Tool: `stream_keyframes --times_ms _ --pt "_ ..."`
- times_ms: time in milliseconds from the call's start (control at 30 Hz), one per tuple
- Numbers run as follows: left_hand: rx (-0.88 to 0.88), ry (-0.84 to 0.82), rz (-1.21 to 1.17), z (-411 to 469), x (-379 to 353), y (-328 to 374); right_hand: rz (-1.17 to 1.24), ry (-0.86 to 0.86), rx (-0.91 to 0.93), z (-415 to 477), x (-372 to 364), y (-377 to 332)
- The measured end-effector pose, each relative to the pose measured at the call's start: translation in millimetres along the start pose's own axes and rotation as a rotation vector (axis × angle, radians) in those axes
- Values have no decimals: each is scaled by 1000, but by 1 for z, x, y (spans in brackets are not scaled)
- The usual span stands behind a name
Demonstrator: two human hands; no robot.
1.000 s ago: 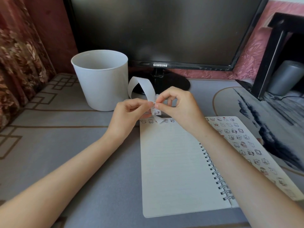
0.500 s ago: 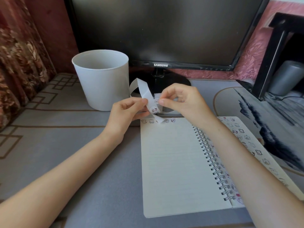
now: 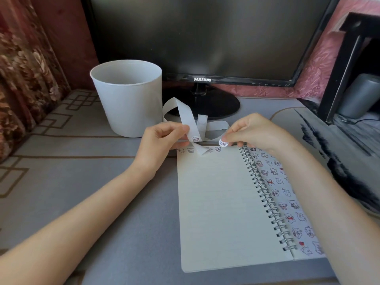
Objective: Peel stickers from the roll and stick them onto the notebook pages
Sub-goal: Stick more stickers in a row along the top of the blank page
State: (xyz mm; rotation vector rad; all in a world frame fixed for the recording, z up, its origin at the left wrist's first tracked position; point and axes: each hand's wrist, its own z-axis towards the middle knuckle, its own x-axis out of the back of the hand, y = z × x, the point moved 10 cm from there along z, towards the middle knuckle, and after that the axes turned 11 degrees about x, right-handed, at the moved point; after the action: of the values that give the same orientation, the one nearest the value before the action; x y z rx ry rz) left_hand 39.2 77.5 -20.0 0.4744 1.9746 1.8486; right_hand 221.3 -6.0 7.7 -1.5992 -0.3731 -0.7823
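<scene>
sticker [image 3: 223, 143] peeled, not yet placed.
right hand [image 3: 255, 131] pinches it; left hand [image 3: 162, 140] pinches strip [image 3: 190, 122]; left page [image 3: 222, 202] mostly blank.

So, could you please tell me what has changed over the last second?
The right hand has pulled away to the right, off the sticker strip, now with a peeled round sticker in its grip above the notebook. The left hand still pinches the strip. The notebook, white bucket and monitor have not moved.

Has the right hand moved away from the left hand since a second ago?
Yes. The right hand has pulled rightward with a peeled sticker, now near the notebook's spiral; earlier it touched the left hand.
</scene>
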Motion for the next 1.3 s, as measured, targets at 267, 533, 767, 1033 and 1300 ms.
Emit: stream_keyframes --times_ms 267,533,767,1033,1300 --pt "-7 13 16 1 1 0 38 42 -16 -6 -1 17" --pt "2 14 18 1 1 -1 24 63 0 -4 1 21" --pt "-6 17 19 0 1 0 -17 61 1 -3 -1 20" --pt "-2 15 17 -1 0 0 -51 64 3 -4 -1 19" --pt "-2 15 15 -1 0 1 -76 68 -13 -4 -1 20"
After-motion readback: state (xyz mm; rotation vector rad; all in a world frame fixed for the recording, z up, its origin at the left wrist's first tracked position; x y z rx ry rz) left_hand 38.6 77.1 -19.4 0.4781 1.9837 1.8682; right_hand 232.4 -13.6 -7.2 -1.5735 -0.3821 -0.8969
